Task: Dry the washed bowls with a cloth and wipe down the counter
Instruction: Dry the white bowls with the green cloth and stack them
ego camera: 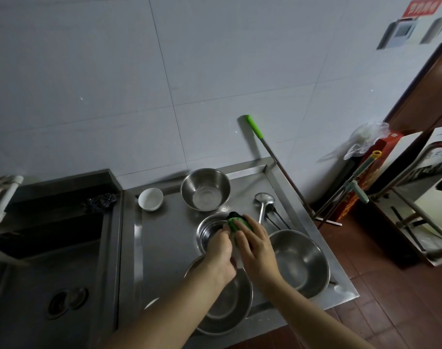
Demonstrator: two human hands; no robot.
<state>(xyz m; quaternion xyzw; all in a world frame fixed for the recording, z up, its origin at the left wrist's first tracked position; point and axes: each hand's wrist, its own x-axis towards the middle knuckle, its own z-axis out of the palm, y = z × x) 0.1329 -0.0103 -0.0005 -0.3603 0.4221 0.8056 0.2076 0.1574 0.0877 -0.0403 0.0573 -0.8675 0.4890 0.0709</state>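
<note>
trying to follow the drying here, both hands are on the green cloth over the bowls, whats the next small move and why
Probably lower the green cloth into the small steel bowl just under it and wipe inside. Both the left hand and right hand already hold the cloth bunched at that bowl's rim, and it sits nearest of the bowls on the counter.

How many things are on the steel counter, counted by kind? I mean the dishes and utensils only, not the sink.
Steel bowls: 4
White bowl: 1
Steel ladle: 1
Dark-handled utensils beside the ladle: 2, as far as I can tell
Green cloth, held in both hands: 1
Total: 9
</note>
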